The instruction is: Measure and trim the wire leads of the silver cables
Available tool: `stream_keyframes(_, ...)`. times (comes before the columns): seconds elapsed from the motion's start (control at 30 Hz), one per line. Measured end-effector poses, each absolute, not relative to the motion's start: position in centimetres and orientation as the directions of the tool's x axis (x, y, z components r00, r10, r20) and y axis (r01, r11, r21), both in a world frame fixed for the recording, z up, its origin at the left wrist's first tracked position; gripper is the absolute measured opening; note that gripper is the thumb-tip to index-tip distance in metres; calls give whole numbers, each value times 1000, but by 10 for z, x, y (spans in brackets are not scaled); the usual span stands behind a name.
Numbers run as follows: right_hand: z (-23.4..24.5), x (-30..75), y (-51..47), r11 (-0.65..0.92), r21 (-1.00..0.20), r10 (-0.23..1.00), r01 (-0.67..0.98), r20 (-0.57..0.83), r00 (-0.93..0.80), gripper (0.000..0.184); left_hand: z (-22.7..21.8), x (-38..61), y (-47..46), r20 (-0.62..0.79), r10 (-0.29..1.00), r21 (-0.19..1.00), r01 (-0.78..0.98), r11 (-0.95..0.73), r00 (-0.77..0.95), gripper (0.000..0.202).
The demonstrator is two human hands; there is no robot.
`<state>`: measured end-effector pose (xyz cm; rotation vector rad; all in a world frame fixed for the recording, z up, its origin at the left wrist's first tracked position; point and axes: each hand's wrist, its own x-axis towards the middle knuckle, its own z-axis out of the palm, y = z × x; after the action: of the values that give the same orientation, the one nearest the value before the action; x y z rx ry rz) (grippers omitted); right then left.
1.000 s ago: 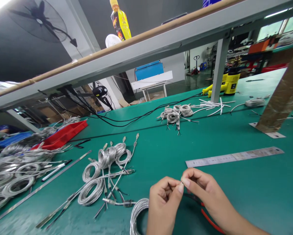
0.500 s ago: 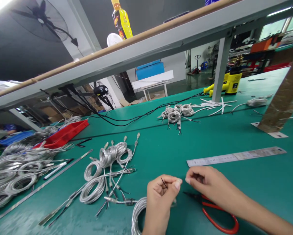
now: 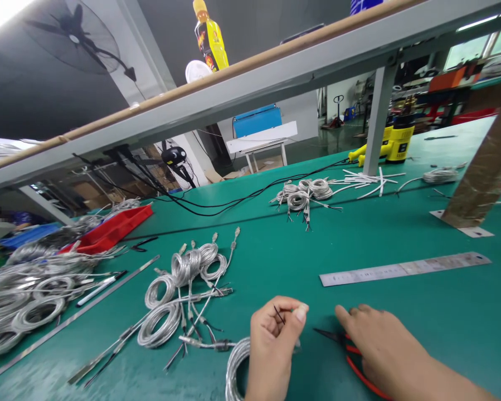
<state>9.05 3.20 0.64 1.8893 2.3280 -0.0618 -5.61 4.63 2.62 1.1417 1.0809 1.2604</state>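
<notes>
My left hand is closed near the bottom centre, pinching the thin dark wire ends of a coiled silver cable that loops down beside its wrist. My right hand lies palm down on the green table, fingers stretched over the red-handled pliers. The pliers' dark tips point left toward my left hand.
A steel ruler lies beyond my hands. Bundles of coiled silver cables sit to the left, a bigger heap and a red bin at far left, more coils further back. A grey shelf beam runs overhead.
My right hand let go of the wire ends, moved away from my left hand and came down onto the red pliers. My left hand kept holding the cable.
</notes>
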Motion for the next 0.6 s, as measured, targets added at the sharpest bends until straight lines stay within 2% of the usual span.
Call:
stream_keyframes(0.07,0,90,29,197,69,975,978,-115,-188,46,26,-57,46,21,999,992,-126,-17,31,19)
stream_keyframes(0.17,-13,92,27,184,56,983,981,8,-185,40,26,-57,47,20,999,993,-115,-14,45,20)
stream_keyframes(0.27,-18,101,30,191,-41,979,981,80,-188,35,27,-58,46,21,998,994,-110,-14,54,21)
stream_keyframes(0.33,-15,109,34,193,-170,977,966,126,-173,25,27,-58,46,25,998,994,-108,-19,54,21)
stream_keyframes(0.4,-8,113,37,211,-366,974,906,159,-163,9,27,-58,46,38,998,994,-101,-32,54,22)
stream_keyframes(0.5,1,106,36,254,-685,966,683,144,-215,14,24,-58,45,60,996,993,-106,-52,71,23)
stream_keyframes(0.53,3,102,34,259,-753,961,605,142,-236,15,23,-58,45,67,995,992,-111,-58,80,23)
stream_keyframes(0.6,8,93,29,266,-817,958,512,163,-236,16,21,-57,44,99,991,989,-123,-88,88,22)
